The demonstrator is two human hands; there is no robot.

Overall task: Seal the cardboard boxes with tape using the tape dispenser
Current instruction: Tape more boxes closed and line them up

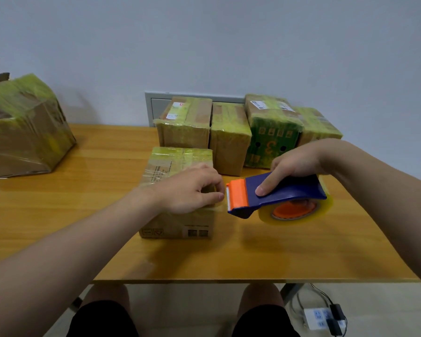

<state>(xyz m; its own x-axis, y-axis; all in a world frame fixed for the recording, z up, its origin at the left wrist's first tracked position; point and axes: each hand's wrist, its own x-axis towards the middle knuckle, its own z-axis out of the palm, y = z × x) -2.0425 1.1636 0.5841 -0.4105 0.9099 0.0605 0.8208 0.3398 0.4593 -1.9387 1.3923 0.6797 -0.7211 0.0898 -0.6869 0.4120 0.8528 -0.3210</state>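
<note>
Near box (167, 164): brown cardboard cuboid at the table's centre, with glossy yellowish film across its top.
Left hand (192, 188): fingers curled over the box's right top edge, gripping it.
Tape dispenser (284, 190): blue plastic, orange toothed head just right of that edge; right hand (294, 164) clasps it.
Table (83, 215): smooth wood, open along its near edge.

even soft light, wide-angle edge distortion

Six cardboard boxes on one wooden table (301, 251): one large box (27, 137), one front box (175, 224), four in back row (230, 142). Possibly seventh behind large box, only edge showing. One tape dispenser (284, 190), one tape roll (323, 207). Two hands: left hand (192, 188), right hand (294, 164). One power strip (314, 317).
</note>
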